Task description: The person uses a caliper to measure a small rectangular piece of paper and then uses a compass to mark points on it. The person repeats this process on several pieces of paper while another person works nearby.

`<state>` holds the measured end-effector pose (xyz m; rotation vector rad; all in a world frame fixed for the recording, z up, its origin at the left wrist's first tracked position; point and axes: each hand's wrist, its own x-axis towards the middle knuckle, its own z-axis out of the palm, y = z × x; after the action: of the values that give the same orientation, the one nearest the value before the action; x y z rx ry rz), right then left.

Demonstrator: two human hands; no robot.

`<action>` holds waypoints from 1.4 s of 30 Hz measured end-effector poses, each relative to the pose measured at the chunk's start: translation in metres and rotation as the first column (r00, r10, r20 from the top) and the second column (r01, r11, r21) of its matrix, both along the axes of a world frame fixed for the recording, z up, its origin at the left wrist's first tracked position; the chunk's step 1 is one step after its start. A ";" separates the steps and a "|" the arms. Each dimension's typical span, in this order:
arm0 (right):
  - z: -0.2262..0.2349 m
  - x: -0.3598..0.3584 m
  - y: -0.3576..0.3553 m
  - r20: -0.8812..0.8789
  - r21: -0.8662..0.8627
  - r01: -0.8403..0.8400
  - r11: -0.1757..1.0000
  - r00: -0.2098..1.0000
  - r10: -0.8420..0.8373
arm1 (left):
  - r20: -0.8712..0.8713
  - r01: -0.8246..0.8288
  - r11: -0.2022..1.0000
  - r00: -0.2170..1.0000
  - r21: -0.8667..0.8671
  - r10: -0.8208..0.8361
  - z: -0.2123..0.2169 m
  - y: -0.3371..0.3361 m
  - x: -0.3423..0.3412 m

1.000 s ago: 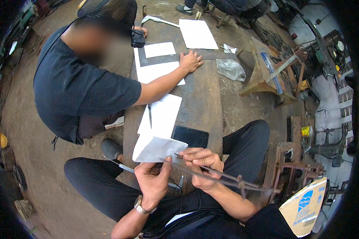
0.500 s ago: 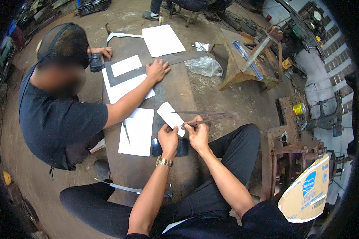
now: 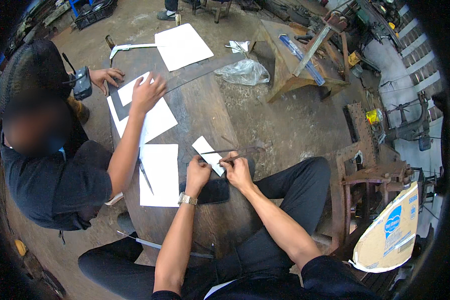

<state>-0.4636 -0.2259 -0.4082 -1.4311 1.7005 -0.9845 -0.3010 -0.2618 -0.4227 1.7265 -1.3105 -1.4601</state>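
Left hand [image 3: 198, 172] pinched the white paper strip [image 3: 205, 147] at its one o'clock, apparently to steady it; right hand [image 3: 238, 174] grasped a dark two-legged tool [image 3: 255, 149] near one tip, presumably for control; phone [image 3: 216, 192] lay at left hand's five o'clock

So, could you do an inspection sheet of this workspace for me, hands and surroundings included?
Surface: worn wooden bench.
Job's things: white slip; thin dark tool over it.
Clutter: phone beside the left wrist; pen on a sheet; caliper; dark square.
Hands: left at the slip's edge; right gripping the tool.
Cables: nothing seen on the bench.
Surroundings: co-worker at left; clear bag, low table and cardboard at right.
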 end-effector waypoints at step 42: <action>-0.002 -0.005 -0.011 -0.255 -0.070 -0.353 0.933 0.910 0.326 | 0.522 0.487 0.727 0.827 -0.485 -0.206 0.025 -0.022 0.035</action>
<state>-0.4689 -0.2373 -0.4102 -1.9116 1.5015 -0.7473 -0.2656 -0.2834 -0.3975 1.4332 -2.1715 -0.6674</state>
